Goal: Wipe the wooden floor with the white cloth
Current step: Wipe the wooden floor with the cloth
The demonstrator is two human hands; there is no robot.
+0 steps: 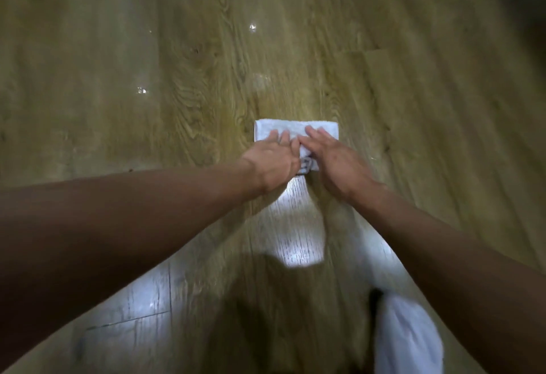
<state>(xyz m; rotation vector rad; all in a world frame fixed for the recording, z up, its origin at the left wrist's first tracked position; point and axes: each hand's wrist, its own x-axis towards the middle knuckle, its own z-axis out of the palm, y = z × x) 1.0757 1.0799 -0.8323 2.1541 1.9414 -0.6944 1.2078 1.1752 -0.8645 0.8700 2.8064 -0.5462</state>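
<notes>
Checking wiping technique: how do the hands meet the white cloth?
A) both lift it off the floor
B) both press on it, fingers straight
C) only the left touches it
B: the left hand and right hand lie, fingers straight, on the white cloth flat on the wooden floor.

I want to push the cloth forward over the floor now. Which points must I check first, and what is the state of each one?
1. Folded white cloth lies flat on the brown wooden floor: ok.
2. Left hand presses on the cloth, fingers straight: ok.
3. Right hand presses on the cloth beside it, fingers straight: ok.
4. Floor ahead of the cloth shows no obstacle: ok.
5. Small bright spots ahead are water or only reflections: cannot tell.
6. Underside of the cloth is clean: cannot tell, hidden.
</notes>
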